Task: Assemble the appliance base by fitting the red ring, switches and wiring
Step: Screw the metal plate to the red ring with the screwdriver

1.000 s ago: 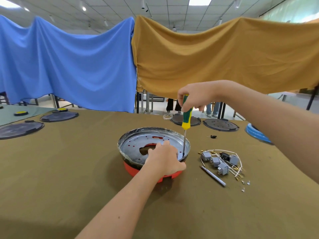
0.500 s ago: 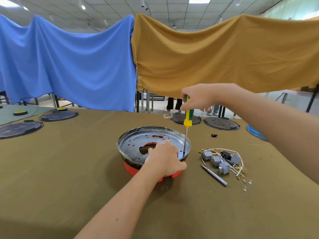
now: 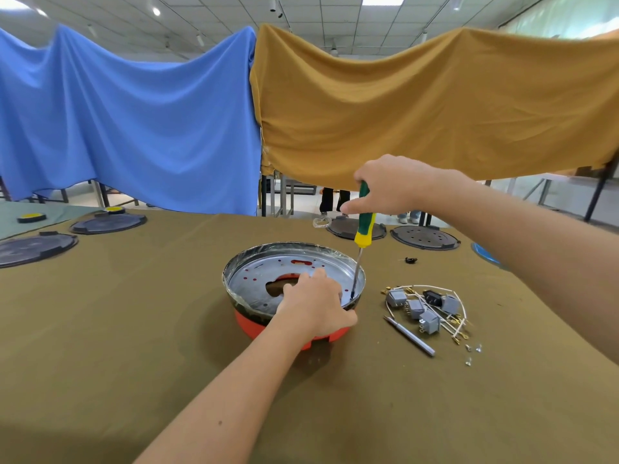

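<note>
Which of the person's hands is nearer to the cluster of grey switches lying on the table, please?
The left. The left hand rests on the metal pan's near rim, just left of the grey switches; the right hand grips the screwdriver well above them.

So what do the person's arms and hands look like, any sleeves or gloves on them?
Both forearms are bare, with no sleeves in view. The left hand and the right hand wear no gloves, and no rings or watch show. A small dark mole marks the left forearm.

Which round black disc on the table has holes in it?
The far right black disc, behind the screwdriver. It shows a ring of small holes; the other discs look plain.
</note>
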`<state>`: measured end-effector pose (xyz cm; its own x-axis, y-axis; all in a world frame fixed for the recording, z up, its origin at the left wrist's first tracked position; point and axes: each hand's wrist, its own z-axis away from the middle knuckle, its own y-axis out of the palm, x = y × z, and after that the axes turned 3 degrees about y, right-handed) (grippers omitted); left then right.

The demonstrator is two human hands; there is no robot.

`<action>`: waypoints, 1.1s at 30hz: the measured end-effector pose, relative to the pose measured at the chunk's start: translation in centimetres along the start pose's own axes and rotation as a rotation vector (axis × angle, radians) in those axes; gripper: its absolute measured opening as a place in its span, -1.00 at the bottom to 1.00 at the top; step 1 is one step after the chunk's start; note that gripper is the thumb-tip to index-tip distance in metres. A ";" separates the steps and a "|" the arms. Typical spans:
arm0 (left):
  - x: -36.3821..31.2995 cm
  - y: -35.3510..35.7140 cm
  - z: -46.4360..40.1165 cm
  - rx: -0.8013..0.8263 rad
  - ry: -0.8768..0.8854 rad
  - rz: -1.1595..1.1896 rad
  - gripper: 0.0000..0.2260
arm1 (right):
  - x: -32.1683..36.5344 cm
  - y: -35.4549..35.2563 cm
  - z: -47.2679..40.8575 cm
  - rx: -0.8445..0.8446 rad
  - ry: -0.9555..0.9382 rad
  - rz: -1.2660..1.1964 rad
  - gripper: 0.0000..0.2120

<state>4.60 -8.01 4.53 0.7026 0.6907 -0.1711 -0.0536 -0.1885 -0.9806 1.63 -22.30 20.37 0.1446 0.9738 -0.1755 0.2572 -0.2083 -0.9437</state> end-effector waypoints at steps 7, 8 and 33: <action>-0.1 0.1 0.0 0.001 -0.019 -0.004 -0.66 | -0.6 -0.9 0.8 0.134 -0.122 -0.280 -0.90; -0.1 0.1 0.0 0.010 -0.031 0.004 -0.69 | -0.5 -0.9 0.9 0.100 -0.136 -0.249 -0.90; -0.7 0.9 -0.1 0.090 -0.106 0.011 -0.54 | 0.1 -1.1 1.7 0.095 -0.018 -0.040 -0.67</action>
<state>4.12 -8.75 3.80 0.6232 0.7595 -0.1865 -0.1280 -0.1361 -0.9824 -0.27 -21.86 20.92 0.1187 0.9829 -0.1410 0.1706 -0.1601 -0.9723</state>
